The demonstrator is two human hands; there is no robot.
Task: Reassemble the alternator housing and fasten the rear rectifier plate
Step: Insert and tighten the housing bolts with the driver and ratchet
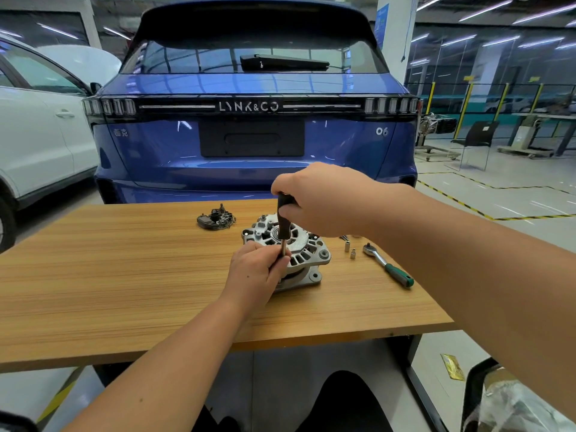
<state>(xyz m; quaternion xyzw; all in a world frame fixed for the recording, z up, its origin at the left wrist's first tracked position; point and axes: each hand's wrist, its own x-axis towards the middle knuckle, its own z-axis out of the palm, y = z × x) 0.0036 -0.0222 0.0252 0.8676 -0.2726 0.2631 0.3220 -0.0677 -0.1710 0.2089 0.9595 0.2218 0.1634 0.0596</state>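
My right hand (pixel 324 201) grips the driver (pixel 284 222) handle upright while my left hand (pixel 260 269) pinches its shaft to steady the tip on the housing (pixel 307 244) at table (pixel 124 275) centre; rectifier plate (pixel 215 219) waits at ten o'clock, ratchet (pixel 389 265) at three.

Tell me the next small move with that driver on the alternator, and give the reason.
Probably turn the driver with the right hand to run the fastener down. The right hand grips the black handle from above, the left hand pinches the metal shaft low to steady it, and the tool stands nearly upright over the near edge of the alternator housing. The tip is hidden, so seating is unconfirmed.
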